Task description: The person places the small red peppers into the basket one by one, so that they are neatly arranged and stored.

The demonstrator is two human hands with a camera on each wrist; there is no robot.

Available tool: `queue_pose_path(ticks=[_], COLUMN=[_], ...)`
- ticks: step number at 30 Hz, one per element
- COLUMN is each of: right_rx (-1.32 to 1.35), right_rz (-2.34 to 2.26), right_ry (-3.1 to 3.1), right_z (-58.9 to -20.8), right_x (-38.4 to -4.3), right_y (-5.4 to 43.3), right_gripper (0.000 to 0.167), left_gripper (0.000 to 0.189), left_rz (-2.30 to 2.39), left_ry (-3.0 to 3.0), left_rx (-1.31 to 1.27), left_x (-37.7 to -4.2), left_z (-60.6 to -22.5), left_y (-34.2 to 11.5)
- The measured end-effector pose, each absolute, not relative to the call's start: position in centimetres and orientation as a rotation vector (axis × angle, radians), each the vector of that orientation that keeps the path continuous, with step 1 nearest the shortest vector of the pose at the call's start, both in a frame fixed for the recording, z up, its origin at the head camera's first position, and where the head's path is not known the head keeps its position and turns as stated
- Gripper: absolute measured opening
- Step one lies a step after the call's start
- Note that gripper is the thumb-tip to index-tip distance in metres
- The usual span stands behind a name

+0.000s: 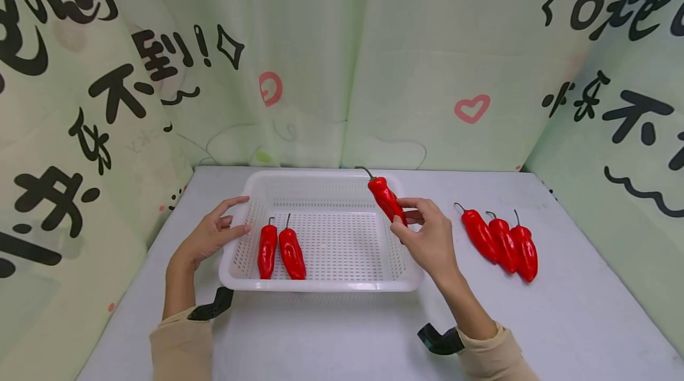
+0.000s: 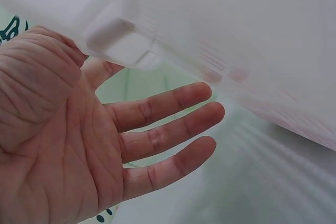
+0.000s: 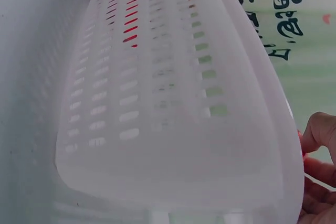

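My right hand [image 1: 427, 235] pinches a red chili pepper [image 1: 386, 196] by its lower end, above the right side of a white plastic basket [image 1: 320, 286]. The pepper's thin stem points up and left. At the basket's left rim, my left hand [image 1: 211, 238] holds the edge, thumb and index finger over it; in the left wrist view its other fingers [image 2: 173, 129] reach out below the rim. Two red chili peppers [image 1: 268, 250] lie side by side in the basket's left part. In the right wrist view the basket wall [image 3: 157, 171] hides most of the held pepper.
Three more red chili peppers [image 1: 499, 241] lie close together on the white table [image 1: 331, 339], right of the basket. A pale green curtain [image 1: 406, 60] with black lettering hangs behind the table and at both sides.
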State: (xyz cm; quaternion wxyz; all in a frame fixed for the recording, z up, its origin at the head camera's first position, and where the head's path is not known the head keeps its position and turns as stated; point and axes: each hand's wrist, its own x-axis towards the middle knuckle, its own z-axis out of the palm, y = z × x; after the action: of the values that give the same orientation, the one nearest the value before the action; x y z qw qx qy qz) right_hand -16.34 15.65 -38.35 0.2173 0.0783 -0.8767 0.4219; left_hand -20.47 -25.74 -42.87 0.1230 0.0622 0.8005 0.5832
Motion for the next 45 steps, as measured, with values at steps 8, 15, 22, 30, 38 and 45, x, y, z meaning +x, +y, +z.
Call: queue_pose_path(ticks=[8,15,22,30,38,45], right_rx=[0.214,0.211,0.184,0.164,0.159,0.370], right_rz=[1.320,1.463,1.525,1.546,1.587,1.630], right_ry=[-2.437,-2.424,-2.443,-2.506,-2.621,-2.729], right_z=[-39.0,-39.7,-40.3,-40.2,-40.5,-40.5], right_x=[-16.3,-16.4,-16.6,-16.7,-17.0,-17.1], right_y=[13.9,12.5,11.2,10.0,9.5,9.5], right_gripper=[0.036,0.032,0.030,0.032,0.039,0.033], left_gripper=[0.074,0.074,0.074,0.074,0.074,0.075], left_rz=[1.701,1.704,1.708,1.714,1.710,1.711], left_ry=[2.330,2.324,2.323,2.317,2.325,2.325], left_rx=[0.181,0.178,0.186,0.181,0.192,0.197], left_x=[-20.3,-20.3,-20.3,-20.4,-20.4,-20.4], left_z=[-42.8,-42.7,-42.7,-42.6,-42.7,-42.8], left_y=[-25.7,-25.7,-25.7,-25.8,-25.8,-25.9])
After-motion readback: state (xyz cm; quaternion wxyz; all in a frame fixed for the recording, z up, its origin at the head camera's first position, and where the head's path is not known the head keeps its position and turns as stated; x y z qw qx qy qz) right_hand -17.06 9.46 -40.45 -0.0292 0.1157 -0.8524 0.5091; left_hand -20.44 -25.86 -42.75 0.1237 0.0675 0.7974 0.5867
